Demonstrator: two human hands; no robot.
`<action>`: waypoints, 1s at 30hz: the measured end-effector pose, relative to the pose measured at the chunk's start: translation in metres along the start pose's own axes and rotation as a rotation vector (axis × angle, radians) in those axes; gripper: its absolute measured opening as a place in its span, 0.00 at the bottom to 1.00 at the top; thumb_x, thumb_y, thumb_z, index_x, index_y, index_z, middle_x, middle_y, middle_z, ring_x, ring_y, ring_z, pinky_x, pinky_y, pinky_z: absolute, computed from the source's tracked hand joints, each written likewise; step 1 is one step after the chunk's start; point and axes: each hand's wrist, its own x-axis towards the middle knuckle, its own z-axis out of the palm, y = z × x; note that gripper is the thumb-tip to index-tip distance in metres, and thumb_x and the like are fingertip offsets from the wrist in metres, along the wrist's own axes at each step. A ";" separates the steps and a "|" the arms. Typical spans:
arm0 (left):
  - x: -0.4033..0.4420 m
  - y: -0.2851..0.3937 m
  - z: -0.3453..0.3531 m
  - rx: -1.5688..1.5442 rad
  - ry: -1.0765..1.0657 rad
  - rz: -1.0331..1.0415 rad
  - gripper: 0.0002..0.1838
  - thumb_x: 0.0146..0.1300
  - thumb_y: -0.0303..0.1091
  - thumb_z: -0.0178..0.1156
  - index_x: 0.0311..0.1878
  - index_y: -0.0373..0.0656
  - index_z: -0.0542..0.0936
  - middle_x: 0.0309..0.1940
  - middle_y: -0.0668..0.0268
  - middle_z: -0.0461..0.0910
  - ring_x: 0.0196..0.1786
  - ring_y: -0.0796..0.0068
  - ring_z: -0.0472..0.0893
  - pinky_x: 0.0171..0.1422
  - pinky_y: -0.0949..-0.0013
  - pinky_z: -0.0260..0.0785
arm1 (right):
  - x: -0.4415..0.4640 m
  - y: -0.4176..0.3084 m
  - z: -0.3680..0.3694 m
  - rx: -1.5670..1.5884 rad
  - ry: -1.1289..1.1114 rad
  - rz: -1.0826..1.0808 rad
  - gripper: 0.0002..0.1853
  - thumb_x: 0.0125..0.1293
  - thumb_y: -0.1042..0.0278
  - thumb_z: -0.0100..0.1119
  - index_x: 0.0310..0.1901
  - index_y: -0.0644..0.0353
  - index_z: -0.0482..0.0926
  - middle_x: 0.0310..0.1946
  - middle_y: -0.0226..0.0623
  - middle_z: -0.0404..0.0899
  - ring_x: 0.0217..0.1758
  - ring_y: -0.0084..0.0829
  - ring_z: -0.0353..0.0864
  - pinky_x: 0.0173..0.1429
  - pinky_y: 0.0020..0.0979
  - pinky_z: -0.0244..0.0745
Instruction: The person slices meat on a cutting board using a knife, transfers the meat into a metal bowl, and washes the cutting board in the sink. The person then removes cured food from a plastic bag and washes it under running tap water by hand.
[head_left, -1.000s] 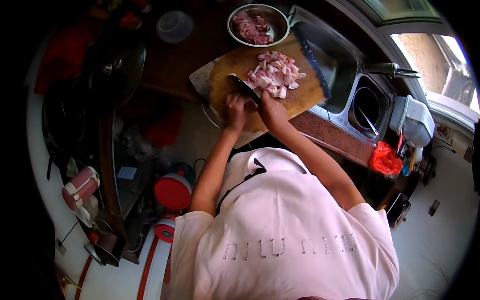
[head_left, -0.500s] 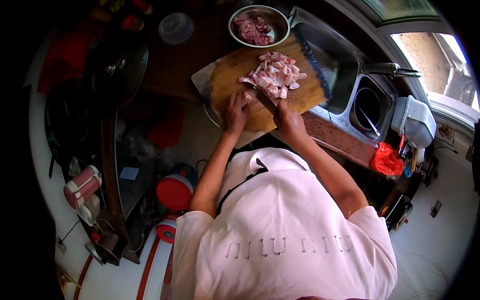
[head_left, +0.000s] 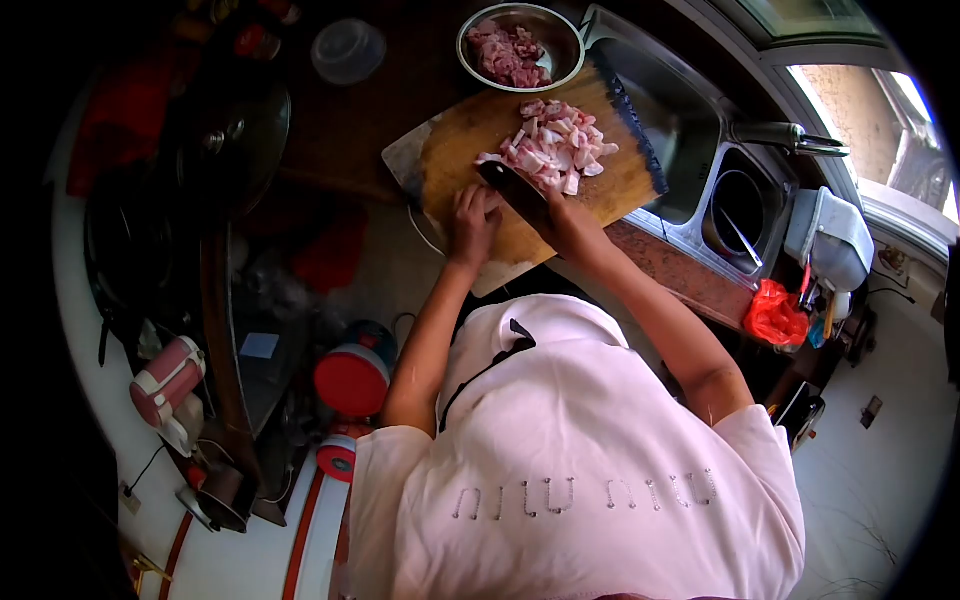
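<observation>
Right hand: yours (head_left: pixel 570 224) is closed round the handle of the knife (head_left: pixel 516 196), its dark blade reaching forward and left from your grip.
Left hand: yours (head_left: pixel 472 222), left of that grip, has fingers curled on a meat piece (head_left: pixel 492 203).
Cut meat: the pile (head_left: pixel 562 148) lies just beyond the blade.
Board: the cutting board (head_left: pixel 452 150) lies beneath both hands.
Bowl: the metal bowl (head_left: pixel 556 40) of meat stands farther beyond the pile.

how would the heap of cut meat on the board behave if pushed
The cut meat is probably slippery, given its pale, fatty-looking parts. It would likely spread apart, being many small separate pieces.
</observation>
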 end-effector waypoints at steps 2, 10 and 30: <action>-0.006 -0.013 0.005 0.020 -0.034 0.000 0.15 0.47 0.22 0.63 0.41 0.38 0.75 0.39 0.54 0.75 0.43 0.47 0.73 0.48 0.52 0.68 | 0.018 -0.010 0.010 0.032 0.047 0.001 0.10 0.59 0.69 0.53 0.39 0.65 0.66 0.23 0.57 0.77 0.29 0.57 0.79 0.34 0.54 0.72; 0.003 -0.003 0.001 -0.024 -0.061 -0.028 0.12 0.47 0.24 0.63 0.38 0.39 0.76 0.37 0.55 0.76 0.42 0.49 0.74 0.47 0.54 0.69 | 0.008 -0.011 0.025 -0.007 0.003 0.108 0.10 0.58 0.72 0.52 0.39 0.62 0.65 0.24 0.57 0.78 0.30 0.58 0.79 0.34 0.54 0.72; 0.007 0.004 -0.004 0.008 -0.014 -0.079 0.14 0.52 0.25 0.62 0.43 0.41 0.75 0.42 0.56 0.75 0.45 0.49 0.74 0.50 0.53 0.68 | -0.023 -0.001 -0.001 -0.080 0.070 0.013 0.10 0.58 0.73 0.53 0.39 0.62 0.64 0.22 0.53 0.77 0.27 0.56 0.77 0.31 0.53 0.69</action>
